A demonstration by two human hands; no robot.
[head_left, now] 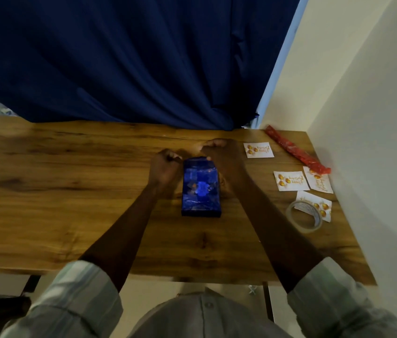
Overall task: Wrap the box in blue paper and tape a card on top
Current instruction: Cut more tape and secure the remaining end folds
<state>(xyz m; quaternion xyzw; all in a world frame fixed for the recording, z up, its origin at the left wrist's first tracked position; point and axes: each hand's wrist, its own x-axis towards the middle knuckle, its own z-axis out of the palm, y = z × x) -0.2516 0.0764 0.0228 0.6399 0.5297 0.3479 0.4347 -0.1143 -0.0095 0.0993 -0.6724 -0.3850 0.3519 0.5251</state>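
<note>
Both hands, the left hand (165,164) and right hand (217,148), are curling closed over the blue-wrapped box's (201,189) far end, apparently pinching its flap, which needs pulling taut before taping.

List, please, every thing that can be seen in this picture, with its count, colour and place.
wrapped box: one, shiny blue paper, middle of the table, between the hands
cards: four, white with orange print, right part of the table
tape roll: one, clear, right side, lying partly on the nearest card
red roll: one, red, far right corner, lying slantwise
table: one, brown wood
curtain: one, dark blue, behind the table
wall: pale, at the right
left hand: at the box's far left corner, fingers curled
right hand: at the box's far end, fingers curled
sleeves: two, pale striped, at the bottom
</note>
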